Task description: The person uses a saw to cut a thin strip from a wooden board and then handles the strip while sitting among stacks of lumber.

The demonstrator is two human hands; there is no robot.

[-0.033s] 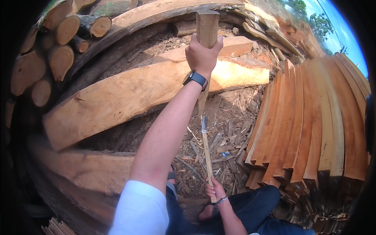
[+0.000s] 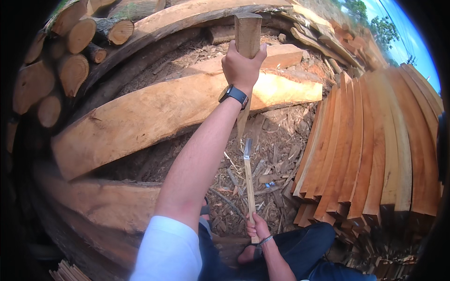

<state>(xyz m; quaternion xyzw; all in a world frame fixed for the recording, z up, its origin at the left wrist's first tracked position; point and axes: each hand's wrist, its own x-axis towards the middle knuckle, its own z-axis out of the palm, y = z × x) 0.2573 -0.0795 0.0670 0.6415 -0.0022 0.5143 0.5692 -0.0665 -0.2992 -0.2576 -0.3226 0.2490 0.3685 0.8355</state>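
My left hand (image 2: 241,65), a dark watch on its wrist, is wrapped round the upper part of a square wooden stake (image 2: 248,33). The stake stands roughly upright, and its lower part narrows toward a point behind my forearm. Low in the middle, my right hand (image 2: 258,227) grips the near end of a wooden-handled chopping tool (image 2: 250,187). Its short metal blade (image 2: 248,148) is slightly to the right of the stake's narrow lower end, with a small gap between them. Seen edge-on, the exact kind of blade is hard to tell.
A long sawn slab (image 2: 154,119) lies across behind the stake. Cut logs (image 2: 73,75) are piled at the far left, and stacked squared timbers (image 2: 370,145) fill the right. Bark and chips (image 2: 276,164) cover the ground. My bent leg (image 2: 304,243) is beside my right hand.
The tool's metal blade has shifted slightly right, away from the stake's narrow lower end. My left hand and the stake look unmoved.
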